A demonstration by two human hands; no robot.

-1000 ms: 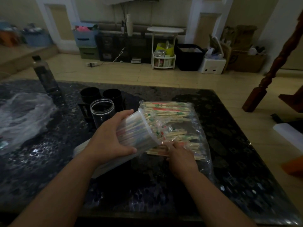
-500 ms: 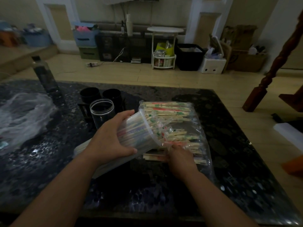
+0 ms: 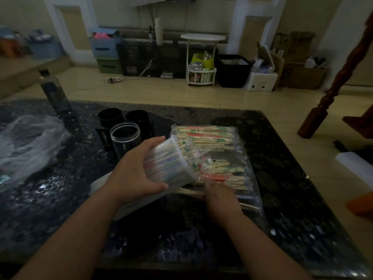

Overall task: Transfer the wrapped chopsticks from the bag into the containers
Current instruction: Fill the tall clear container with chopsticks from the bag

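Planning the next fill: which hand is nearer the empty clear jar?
Left. The left hand holds the tilted tub in front of the jar; the right hand lies farther right, at the bag.

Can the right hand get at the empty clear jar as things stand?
Probably not directly. The left hand, gripping the tilted container, lies between the right hand and the empty clear jar; reaching over them looks possible.

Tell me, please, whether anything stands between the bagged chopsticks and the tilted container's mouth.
Nothing solid does. The tilted container, held by the left hand, has its mouth against the wrapped chopsticks in the bag; only crumpled bag film lies near the rim. The right hand is at them.
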